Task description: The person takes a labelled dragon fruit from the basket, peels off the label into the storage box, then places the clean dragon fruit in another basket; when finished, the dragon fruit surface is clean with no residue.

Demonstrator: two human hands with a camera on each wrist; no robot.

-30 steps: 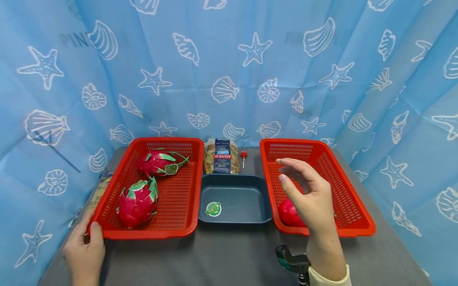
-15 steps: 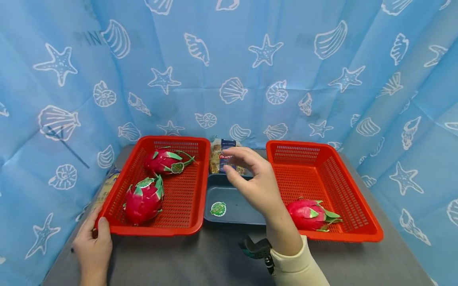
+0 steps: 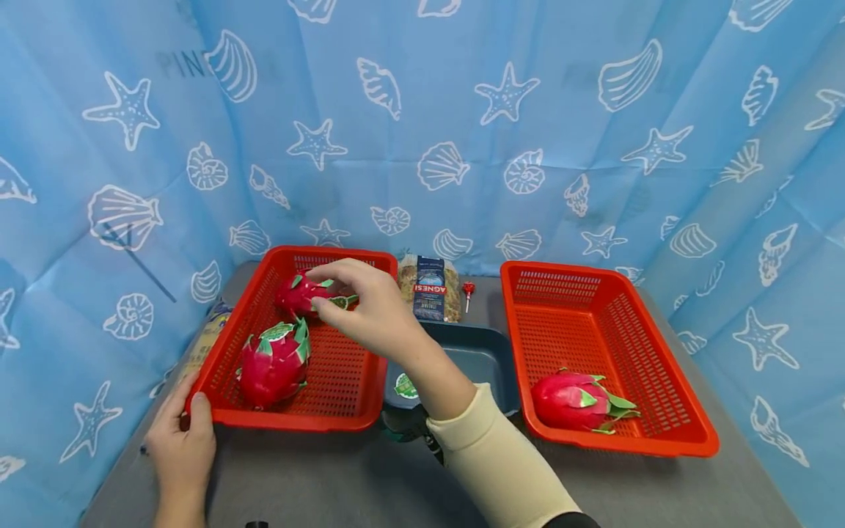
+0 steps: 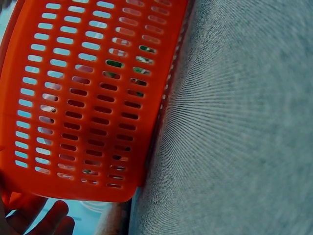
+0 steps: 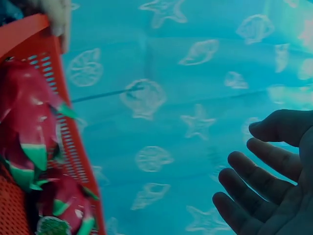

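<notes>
My left hand (image 3: 183, 444) grips the near left corner of the left red basket (image 3: 297, 422), thumb on the near side; in the left wrist view its fingers (image 4: 51, 220) show below the basket's slotted wall. Two dragon fruits lie in that basket: a near dragon fruit (image 3: 272, 370) with a green sticker, and a far dragon fruit (image 3: 297, 295) partly hidden by my right hand (image 3: 372, 304). The right hand hovers over the basket's right side, fingers loosely bent and holding nothing. Another dragon fruit (image 3: 574, 400) lies near the front of the right red basket (image 3: 614, 444).
Between the baskets sits a dark blue tray (image 3: 491, 345) with a green sticker (image 3: 405, 386), partly behind my right forearm. Behind it are an Agnesi pasta bag (image 3: 432, 286) and a red lollipop (image 3: 468, 290). Another package (image 3: 207, 341) is left of the left basket. A blue curtain (image 3: 422, 110) encloses the table.
My right hand has moved left from over the right basket, across the tray, to over the left basket. The left hand keeps its hold on the corner. The head view has shifted slightly.
</notes>
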